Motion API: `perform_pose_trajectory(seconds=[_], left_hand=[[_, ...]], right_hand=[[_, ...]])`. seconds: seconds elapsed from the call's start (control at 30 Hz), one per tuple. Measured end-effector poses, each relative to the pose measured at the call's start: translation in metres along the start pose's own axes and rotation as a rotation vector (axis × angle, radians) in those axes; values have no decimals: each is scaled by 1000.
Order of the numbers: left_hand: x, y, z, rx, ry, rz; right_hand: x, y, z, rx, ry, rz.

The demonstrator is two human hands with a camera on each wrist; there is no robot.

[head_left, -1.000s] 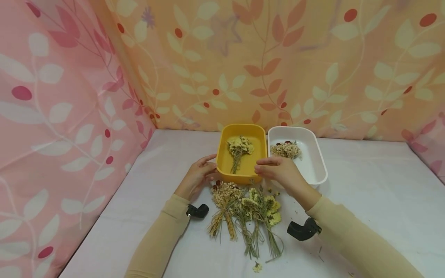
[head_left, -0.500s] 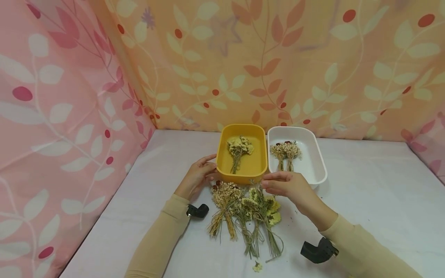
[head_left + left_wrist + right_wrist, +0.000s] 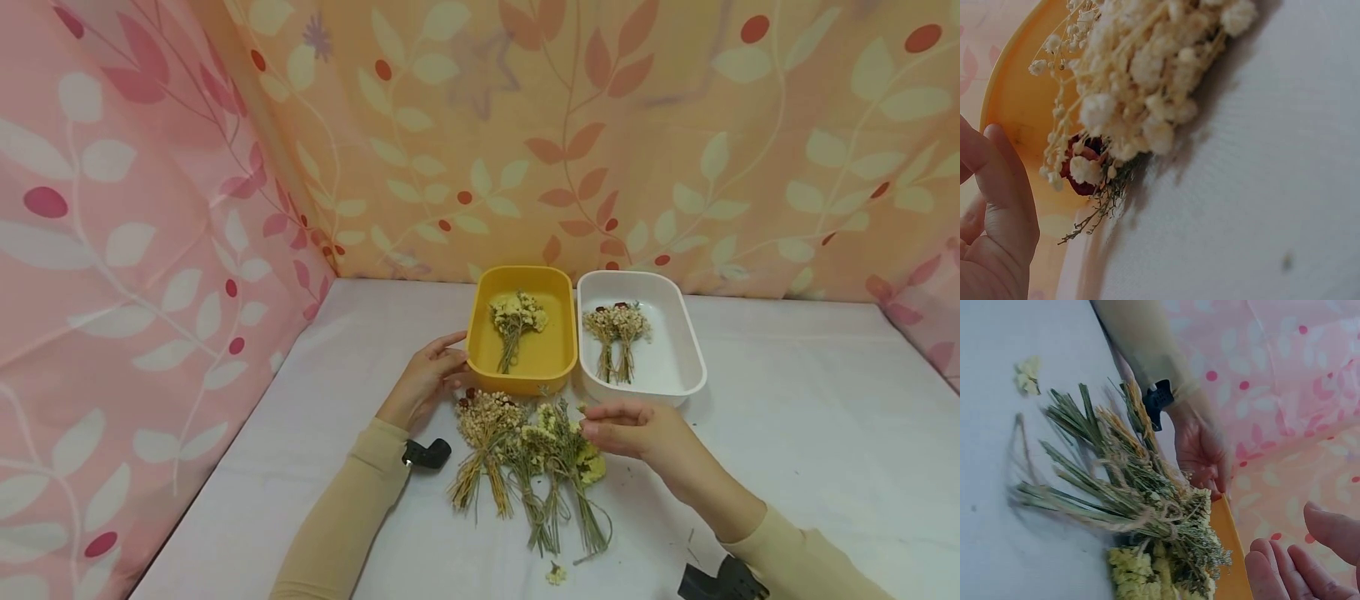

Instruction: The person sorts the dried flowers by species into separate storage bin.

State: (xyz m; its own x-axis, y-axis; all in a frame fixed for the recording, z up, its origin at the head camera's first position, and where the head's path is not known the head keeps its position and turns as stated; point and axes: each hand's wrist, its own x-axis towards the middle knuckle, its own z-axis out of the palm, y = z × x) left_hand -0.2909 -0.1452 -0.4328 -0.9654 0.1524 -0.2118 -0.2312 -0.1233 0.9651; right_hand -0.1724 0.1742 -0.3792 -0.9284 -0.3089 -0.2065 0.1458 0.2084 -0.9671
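My left hand rests against the left side of the yellow tray, its fingertips touching the outer wall. A bunch of dried yellow flowers lies in that tray. My right hand hovers by the right edge of the loose bunches; in the right wrist view its thumb stands apart from the fingers, with nothing visible between. Yellow-flowered bunches tied with twine lie in front of the yellow tray. To their left are cream-flowered bunches with dark red blooms, also close up in the left wrist view.
A white tray adjoins the yellow one on the right and holds two cream dried bunches. A loose yellow floret lies near the front on the white tabletop. Patterned cloth hangs behind and at the sides.
My right hand has moved from above the gap between the trays toward the front right, uncovering the bunches in the white tray. The left hand has stayed against the yellow tray.
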Motion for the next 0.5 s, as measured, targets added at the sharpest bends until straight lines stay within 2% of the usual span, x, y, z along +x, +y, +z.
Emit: perform_pose_trajectory(seconds=[0.23,0.5], left_hand=[[0,-1,-1,-3,-3,-3],[1,0,-1,-16,1,-5]], right_hand=[[-10,10,-3,-63,-2,68],[-18,22,-7,-49,-30,123]])
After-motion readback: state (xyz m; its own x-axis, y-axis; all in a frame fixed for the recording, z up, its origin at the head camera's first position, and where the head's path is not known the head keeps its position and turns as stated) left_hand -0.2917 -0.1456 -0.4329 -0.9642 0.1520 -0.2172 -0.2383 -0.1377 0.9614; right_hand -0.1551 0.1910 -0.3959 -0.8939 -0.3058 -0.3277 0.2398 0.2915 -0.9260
